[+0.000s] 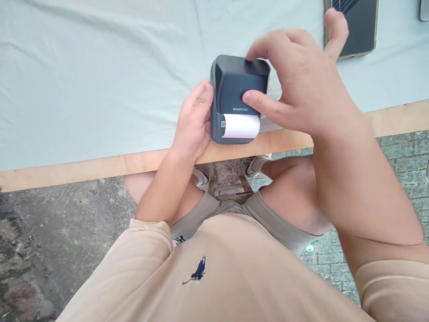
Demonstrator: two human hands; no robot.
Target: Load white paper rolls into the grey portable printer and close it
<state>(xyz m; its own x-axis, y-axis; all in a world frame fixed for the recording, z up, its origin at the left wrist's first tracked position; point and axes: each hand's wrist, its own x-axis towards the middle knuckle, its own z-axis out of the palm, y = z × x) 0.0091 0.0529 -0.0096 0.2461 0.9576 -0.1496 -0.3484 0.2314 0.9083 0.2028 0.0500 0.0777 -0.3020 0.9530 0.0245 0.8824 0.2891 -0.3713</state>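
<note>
A small dark grey label printer (234, 89) stands near the table's front edge, with a white paper label (241, 126) curling out of its slot. My left hand (192, 123) grips the printer's left side, fingers wrapped against it. My right hand (298, 82) hovers over the printer's right side. Its index finger rests on the top edge and its thumb presses the front face. The other fingers are spread upward.
A pale cloth (100, 76) covers the wooden table (83, 167). A dark phone or tablet (360, 27) lies at the far right, and a grey object (424, 10) sits in the corner. Below the edge are my knees, my shoes and the paved ground.
</note>
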